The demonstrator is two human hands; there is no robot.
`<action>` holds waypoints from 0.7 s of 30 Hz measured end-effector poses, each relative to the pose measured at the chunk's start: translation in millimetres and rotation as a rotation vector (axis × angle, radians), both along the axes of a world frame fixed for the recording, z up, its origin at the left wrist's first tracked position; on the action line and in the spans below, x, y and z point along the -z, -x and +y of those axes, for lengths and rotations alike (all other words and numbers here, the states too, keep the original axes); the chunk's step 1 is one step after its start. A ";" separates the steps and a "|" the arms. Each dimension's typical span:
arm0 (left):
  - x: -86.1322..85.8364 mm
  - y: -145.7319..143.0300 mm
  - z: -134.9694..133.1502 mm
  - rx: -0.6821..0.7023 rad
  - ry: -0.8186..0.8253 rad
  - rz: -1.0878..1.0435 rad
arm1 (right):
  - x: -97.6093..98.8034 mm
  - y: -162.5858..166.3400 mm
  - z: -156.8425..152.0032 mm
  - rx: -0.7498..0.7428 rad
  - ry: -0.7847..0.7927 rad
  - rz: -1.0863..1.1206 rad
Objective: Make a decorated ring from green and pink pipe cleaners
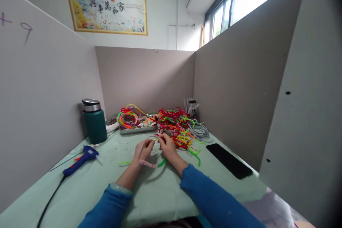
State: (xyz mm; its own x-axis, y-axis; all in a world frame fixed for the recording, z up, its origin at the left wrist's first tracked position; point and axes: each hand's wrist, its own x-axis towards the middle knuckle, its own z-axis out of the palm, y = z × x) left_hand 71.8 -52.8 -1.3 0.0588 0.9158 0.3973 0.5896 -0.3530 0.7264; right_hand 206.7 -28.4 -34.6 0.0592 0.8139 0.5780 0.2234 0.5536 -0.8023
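My left hand (144,150) and my right hand (166,146) meet over the middle of the pale green table (88,188). Both are pinched closed on a thin hoop-shaped headband (156,165) that curves back under my wrists. The band shows a pink fuzzy stretch by my left wrist and a green one by my right wrist. Just beyond my fingers lies a heap of coloured pipe cleaners (177,124), red, green, orange and yellow. Both sleeves are blue.
A metal tray (137,129) with coiled pipe cleaners stands behind the hands. A dark green flask (94,121) is at the back left, a blue glue gun (80,160) with its cable at the left, a black phone (229,160) at the right. Grey partitions wall in three sides.
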 end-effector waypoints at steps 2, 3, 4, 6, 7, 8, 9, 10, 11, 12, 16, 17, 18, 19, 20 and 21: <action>-0.6 0.3 0.0 -0.013 0.027 0.034 | 2.1 0.3 4.6 -0.004 0.066 0.071; 0.1 0.6 0.8 -0.003 0.017 0.040 | 2.7 0.4 6.3 -0.005 0.092 0.090; 1.1 0.9 2.1 0.012 -0.008 0.044 | 3.0 0.6 7.4 -0.006 0.112 0.095; 3.9 1.4 4.7 0.023 -0.071 0.065 | 2.7 1.0 7.9 -0.002 0.132 0.074; 5.1 1.4 5.7 0.023 -0.097 0.077 | 2.4 1.2 7.4 0.005 0.133 0.051; 6.1 1.2 6.3 0.027 -0.119 0.083 | 2.1 1.5 6.8 0.018 0.128 0.024; 6.7 0.8 6.4 0.037 -0.135 0.083 | 1.9 1.6 6.2 0.039 0.114 -0.004; 7.0 0.2 6.0 0.048 -0.147 0.077 | 1.9 1.8 5.6 0.062 0.091 -0.034; 6.8 -0.5 5.4 0.058 -0.156 0.068 | 2.1 1.8 5.1 0.087 0.060 -0.064; 6.2 -1.2 4.5 0.062 -0.162 0.059 | 2.5 1.7 4.8 0.108 0.026 -0.093; 2.3 -2.8 1.2 0.049 -0.129 0.055 | 5.1 0.3 4.5 0.134 -0.069 -0.197; 1.4 -2.8 0.7 0.050 -0.107 0.051 | 5.6 -0.1 4.5 0.130 -0.080 -0.218; 0.6 -2.5 0.3 0.053 -0.087 0.044 | 5.9 -0.5 4.4 0.127 -0.090 -0.234; 0.0 -2.2 0.0 0.060 -0.072 0.035 | 6.0 -0.8 4.3 0.125 -0.097 -0.246; -0.2 -1.9 -0.2 0.072 -0.063 0.024 | 5.9 -1.1 4.0 0.127 -0.100 -0.252; -0.2 -1.6 -0.2 0.087 -0.057 0.012 | 5.5 -1.3 3.5 0.131 -0.100 -0.254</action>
